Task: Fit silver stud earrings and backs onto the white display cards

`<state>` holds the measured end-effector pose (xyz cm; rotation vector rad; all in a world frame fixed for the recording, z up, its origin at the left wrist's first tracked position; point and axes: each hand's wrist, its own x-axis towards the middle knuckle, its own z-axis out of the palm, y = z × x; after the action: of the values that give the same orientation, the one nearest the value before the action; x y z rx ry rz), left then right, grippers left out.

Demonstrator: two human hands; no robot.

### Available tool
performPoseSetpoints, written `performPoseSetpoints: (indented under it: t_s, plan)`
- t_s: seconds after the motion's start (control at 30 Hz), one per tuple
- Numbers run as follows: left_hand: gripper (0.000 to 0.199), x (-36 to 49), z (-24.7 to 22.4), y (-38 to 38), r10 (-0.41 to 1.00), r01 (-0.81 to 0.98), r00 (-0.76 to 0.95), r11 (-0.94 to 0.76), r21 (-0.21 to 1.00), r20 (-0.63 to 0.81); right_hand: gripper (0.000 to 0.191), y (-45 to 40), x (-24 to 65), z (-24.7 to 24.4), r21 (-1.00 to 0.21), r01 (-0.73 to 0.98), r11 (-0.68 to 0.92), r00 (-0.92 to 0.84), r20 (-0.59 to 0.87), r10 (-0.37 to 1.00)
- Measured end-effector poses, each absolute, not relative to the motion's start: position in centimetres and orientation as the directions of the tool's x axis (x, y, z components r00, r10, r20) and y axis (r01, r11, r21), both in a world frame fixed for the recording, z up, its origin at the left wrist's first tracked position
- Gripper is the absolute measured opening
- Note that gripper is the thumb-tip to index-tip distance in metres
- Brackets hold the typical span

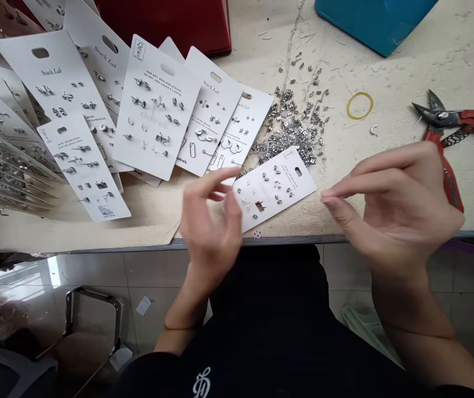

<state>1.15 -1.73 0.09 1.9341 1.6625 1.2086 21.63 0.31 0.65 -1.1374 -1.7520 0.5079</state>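
A white earring card (276, 190) lies tilted near the front edge of the table, its back side up with small metal earring backs on it. My left hand (212, 221) is at the card's left end, slightly blurred, thumb and fingers curved and apart. Whether it touches the card I cannot tell. Just right of the card is my right hand (398, 204), thumb and index fingertips pressed together. Anything between those fingertips is too small to make out. Behind the card spreads a pile of loose metal earring backs (295, 135).
More earring cards (157, 108) overlap at the left, beside a standing row of cards (8, 149). Red-handled cutting pliers (439, 119) lie at right, near a yellow rubber band (360, 105). A red box (170, 22) and a blue container (375, 19) stand behind.
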Motion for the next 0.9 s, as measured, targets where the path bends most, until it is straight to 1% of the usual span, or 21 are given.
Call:
performPoseSetpoints:
  t_s: [0.03,0.1,0.17,0.2,0.27,0.37,0.43,0.47,0.53,0.63,0.7,0.77,0.83,0.9]
  plan:
    - [0.021,0.7,0.1,-1.9,0.924,0.695,-0.104,-0.196,0.692,0.367,0.015,0.5,21.9,0.5,-0.758,0.457,0.465,-0.093,0.479,0.873]
    - [0.014,-0.2,0.1,-2.1,0.934,0.785,-0.181,-0.052,0.617,0.309,0.018,0.8,22.4,0.2,-0.791,0.446,0.419,-0.066,0.438,0.896]
    - [0.012,-0.9,0.0,-2.3,0.963,0.832,-0.192,0.057,0.552,0.19,0.023,1.0,22.8,-0.3,-0.817,0.419,0.397,-0.076,0.404,0.912]
    - [0.014,-1.1,0.0,-2.4,0.976,0.836,-0.184,0.094,0.541,0.114,0.024,1.1,22.9,-0.5,-0.826,0.404,0.392,-0.083,0.394,0.915]
    - [0.018,-1.4,0.1,-2.3,0.986,0.818,-0.164,0.141,0.558,-0.009,0.023,1.2,23.1,-0.9,-0.835,0.388,0.39,-0.082,0.389,0.917]
    - [0.02,-1.6,0.5,-1.9,0.982,0.747,-0.151,0.19,0.637,-0.115,0.021,1.2,23.1,-0.9,-0.841,0.4,0.364,-0.054,0.375,0.925]
    - [0.022,-1.8,0.9,-1.6,0.978,0.689,-0.126,0.206,0.694,-0.166,0.02,1.2,23.0,-0.6,-0.833,0.406,0.375,-0.057,0.387,0.92]
    - [0.023,-1.9,1.0,-1.5,0.981,0.672,-0.098,0.189,0.716,-0.168,0.021,1.1,22.9,-0.4,-0.834,0.407,0.373,-0.057,0.384,0.921]
    - [0.023,-2.2,1.2,-1.2,0.992,0.668,-0.023,0.108,0.736,-0.124,0.021,0.9,22.6,0.1,-0.844,0.393,0.365,-0.066,0.371,0.926]
    - [0.022,-2.4,1.1,-0.8,0.996,0.701,0.052,0.018,0.712,-0.076,0.022,0.6,22.0,0.2,-0.884,0.312,0.348,-0.11,0.331,0.937]
    - [0.021,-2.4,0.8,-0.8,0.996,0.741,0.046,0.015,0.671,-0.073,0.022,0.4,21.6,-0.1,-0.91,0.25,0.33,-0.149,0.3,0.942]
    - [0.016,-2.3,0.6,-0.9,0.999,0.785,0.004,0.02,0.619,-0.038,0.021,0.2,21.3,-0.5,-0.926,0.226,0.304,-0.168,0.27,0.948]
    - [0.009,-2.1,0.6,-1.1,0.996,0.814,-0.059,0.012,0.581,0.062,0.019,0.0,21.3,-0.8,-0.929,0.233,0.286,-0.149,0.257,0.955]
    - [0.011,-1.6,0.9,-1.4,0.977,0.809,-0.082,-0.05,0.586,0.196,0.017,0.0,21.3,-0.8,-0.919,0.269,0.287,-0.113,0.266,0.957]
